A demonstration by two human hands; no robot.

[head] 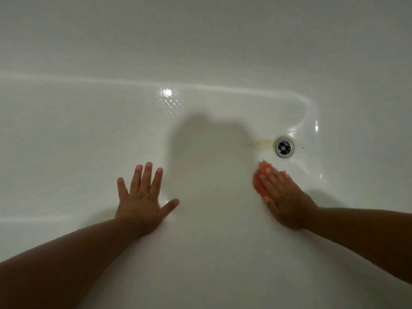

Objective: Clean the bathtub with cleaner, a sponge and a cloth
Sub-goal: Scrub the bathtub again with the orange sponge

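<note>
I look down into a white bathtub (89, 134); its floor looks wet and glossy. My left hand (142, 197) lies flat on the tub floor with the fingers spread and nothing in it. My right hand (283, 197) presses flat on an orange sponge (259, 179), which peeks out past the fingers on the left and far side. The sponge rests on the tub floor just below and left of the metal drain (284, 147). A yellowish stain (259, 143) runs left from the drain. No cleaner bottle or cloth is in view.
The tub's far wall (200, 41) rises behind the floor, with a curved bright line where they meet. A shadow of my head and shoulders falls on the floor between my hands. A light glints on the wet floor at the middle.
</note>
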